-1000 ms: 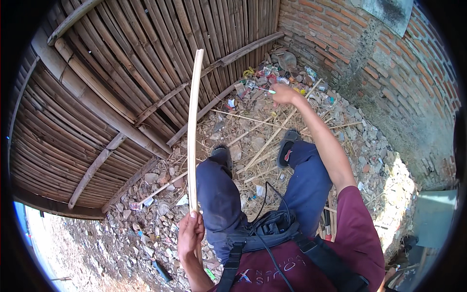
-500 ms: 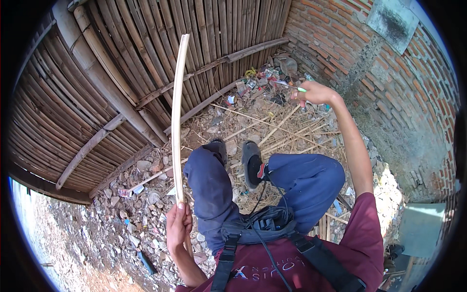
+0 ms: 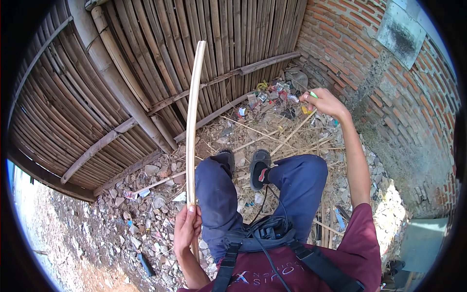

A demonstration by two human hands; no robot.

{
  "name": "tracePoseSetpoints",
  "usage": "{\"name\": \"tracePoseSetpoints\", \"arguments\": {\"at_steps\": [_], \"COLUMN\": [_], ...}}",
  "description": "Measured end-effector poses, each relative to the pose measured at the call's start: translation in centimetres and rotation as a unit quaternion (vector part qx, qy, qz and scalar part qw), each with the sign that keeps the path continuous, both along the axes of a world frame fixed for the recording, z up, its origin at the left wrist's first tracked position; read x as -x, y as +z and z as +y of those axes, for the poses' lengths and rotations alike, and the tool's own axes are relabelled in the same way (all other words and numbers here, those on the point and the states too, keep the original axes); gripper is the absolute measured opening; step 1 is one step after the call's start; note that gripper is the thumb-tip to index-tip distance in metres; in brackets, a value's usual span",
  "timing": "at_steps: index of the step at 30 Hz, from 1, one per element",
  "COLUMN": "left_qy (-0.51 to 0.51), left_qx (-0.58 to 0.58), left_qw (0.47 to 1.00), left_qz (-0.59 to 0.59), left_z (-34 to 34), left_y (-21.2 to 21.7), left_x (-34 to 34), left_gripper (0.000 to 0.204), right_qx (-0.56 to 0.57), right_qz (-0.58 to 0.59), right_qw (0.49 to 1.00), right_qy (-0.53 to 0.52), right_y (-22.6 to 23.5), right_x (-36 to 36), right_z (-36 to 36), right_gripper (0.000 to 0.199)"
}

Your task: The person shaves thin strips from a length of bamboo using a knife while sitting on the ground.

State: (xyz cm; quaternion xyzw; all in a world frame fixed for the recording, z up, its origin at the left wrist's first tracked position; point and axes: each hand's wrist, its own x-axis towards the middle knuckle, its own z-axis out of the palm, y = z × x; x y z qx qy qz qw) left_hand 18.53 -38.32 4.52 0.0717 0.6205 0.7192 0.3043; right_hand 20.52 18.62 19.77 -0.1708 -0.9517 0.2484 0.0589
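A long pale bamboo strip (image 3: 193,117) stands nearly upright beside my left knee. My left hand (image 3: 187,226) is closed round its lower part, thumb on the front face. The strip's lower end passes below that hand. Out at the right, over the littered ground, my right hand (image 3: 325,103) grips a knife by its green handle (image 3: 314,94). The blade is hard to make out against the ground. The knife is well apart from the strip.
A bamboo slat wall (image 3: 228,39) rises ahead and left, meeting a brick wall (image 3: 355,53) at the right. Loose bamboo strips (image 3: 292,134) and litter (image 3: 277,92) lie round my shoes (image 3: 259,168). Stony rubble (image 3: 121,228) spreads at the left.
My right hand has turned, so the knife's blade, which pointed left, no longer shows clearly. The strip and my left hand appear slightly farther right, as the whole view has shifted.
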Motion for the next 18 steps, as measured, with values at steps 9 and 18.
{"name": "tracePoseSetpoints", "arguments": {"at_steps": [9, 18], "left_qy": [-0.061, -0.096], "left_qx": [0.0, -0.007], "left_qw": [0.998, 0.993], "left_qz": [0.012, 0.066], "left_z": [2.0, 8.2], "left_y": [1.4, 3.6], "left_x": [0.6, 1.0], "left_gripper": [0.039, 0.036], "right_qx": [0.105, 0.002], "right_qz": [0.123, 0.19], "right_qw": [0.987, 0.977], "right_qy": [0.026, 0.102], "right_y": [-1.6, -0.5], "right_x": [2.0, 0.4], "right_z": [-4.2, -12.7], "right_gripper": [0.033, 0.022]}}
